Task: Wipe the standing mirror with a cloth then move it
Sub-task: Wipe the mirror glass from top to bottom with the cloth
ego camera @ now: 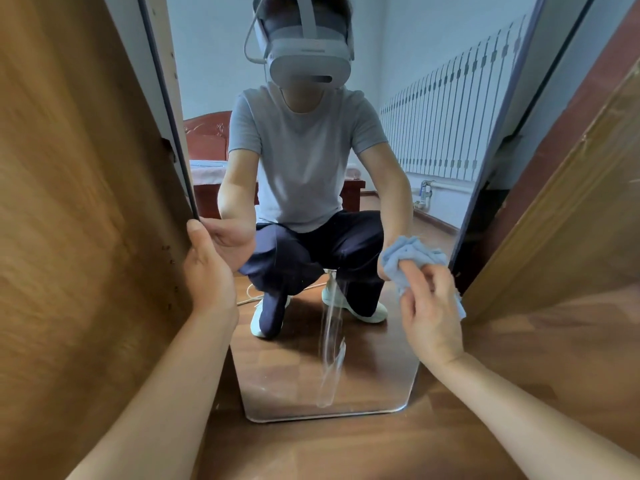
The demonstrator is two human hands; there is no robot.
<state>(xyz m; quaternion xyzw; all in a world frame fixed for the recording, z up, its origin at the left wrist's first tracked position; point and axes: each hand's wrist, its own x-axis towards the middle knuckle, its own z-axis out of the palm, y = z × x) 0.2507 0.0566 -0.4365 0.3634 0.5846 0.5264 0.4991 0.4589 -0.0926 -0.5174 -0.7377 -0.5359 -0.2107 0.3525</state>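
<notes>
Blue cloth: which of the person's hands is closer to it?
Right. The right hand grips the blue cloth at the mirror near its right edge; the left hand holds the opposite edge, apart from the cloth.

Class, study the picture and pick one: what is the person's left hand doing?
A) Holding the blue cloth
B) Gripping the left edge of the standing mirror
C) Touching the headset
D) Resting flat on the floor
B: the left hand grips the left edge of the standing mirror, thumb on the front, while the right hand holds the blue cloth near the right edge.
</notes>
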